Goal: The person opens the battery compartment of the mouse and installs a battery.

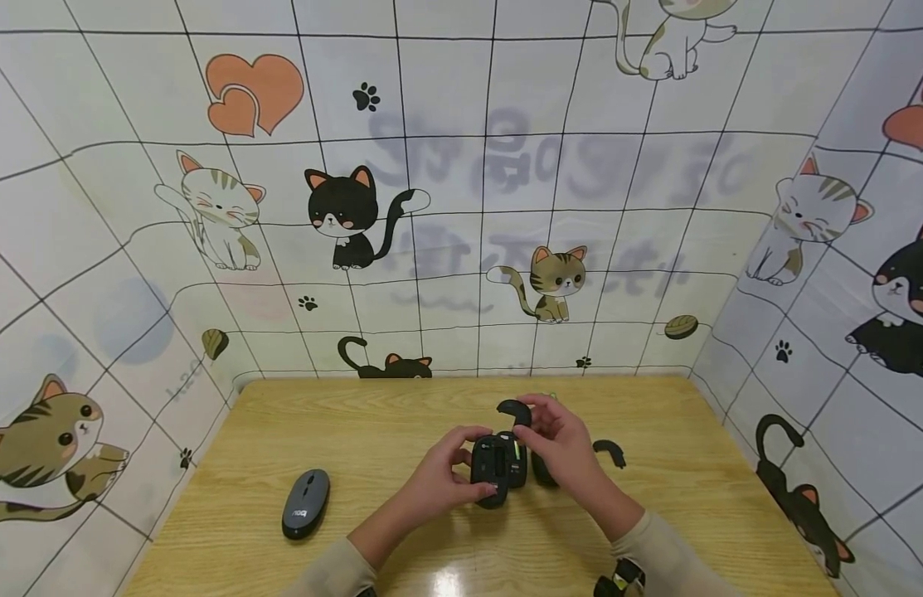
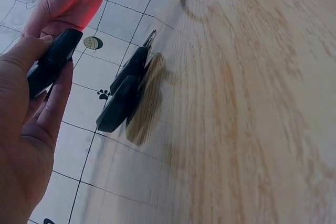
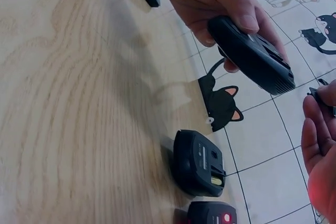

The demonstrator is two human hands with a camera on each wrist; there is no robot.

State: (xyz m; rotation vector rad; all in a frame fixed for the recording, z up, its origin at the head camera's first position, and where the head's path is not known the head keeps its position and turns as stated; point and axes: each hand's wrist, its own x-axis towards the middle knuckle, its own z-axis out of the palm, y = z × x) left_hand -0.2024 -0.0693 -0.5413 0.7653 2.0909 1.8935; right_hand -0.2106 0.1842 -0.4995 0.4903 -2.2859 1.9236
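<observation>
My left hand (image 1: 449,473) grips a black computer mouse (image 1: 491,471), its underside showing, raised above the wooden table. In the right wrist view the same mouse (image 3: 252,53) is held between thumb and fingers. My right hand (image 1: 561,439) pinches a curved black cover piece (image 1: 515,410) just above and right of that mouse. Another black mouse (image 1: 517,461) lies bottom up close by; in the right wrist view this mouse (image 3: 197,161) shows a yellowish battery in its slot. A further black mouse (image 1: 543,471) is partly hidden behind my right hand.
A second curved black piece (image 1: 609,452) lies right of my right hand. At the left of the table (image 1: 386,406) rests a grey mouse (image 1: 306,504). A cat-printed sheet (image 1: 446,207) surrounds the table at the back and sides.
</observation>
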